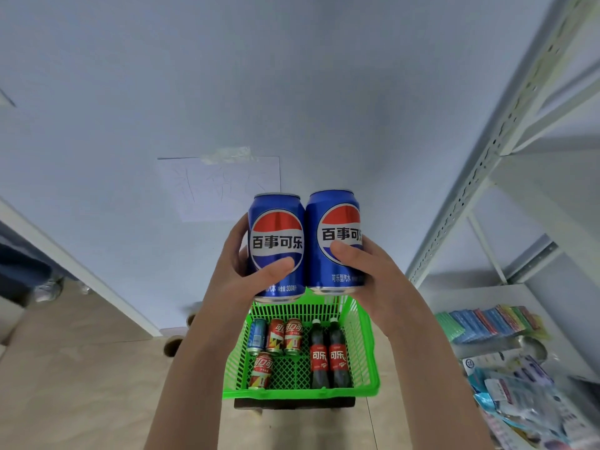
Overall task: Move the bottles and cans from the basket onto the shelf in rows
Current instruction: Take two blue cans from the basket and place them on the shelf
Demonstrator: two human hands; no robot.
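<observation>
Two blue Pepsi cans are held up side by side, upright and touching, high above the basket. My left hand grips the left blue can. The right blue can is in my right hand. Below them a green plastic basket holds one more blue can, three red cola cans and two dark cola bottles with red labels, all lying down. The white metal shelf rises at the right.
The basket rests on a dark low stool on a beige floor. The shelf's lower board carries coloured packs and loose packets. A pale wall with a taped paper sheet stands ahead.
</observation>
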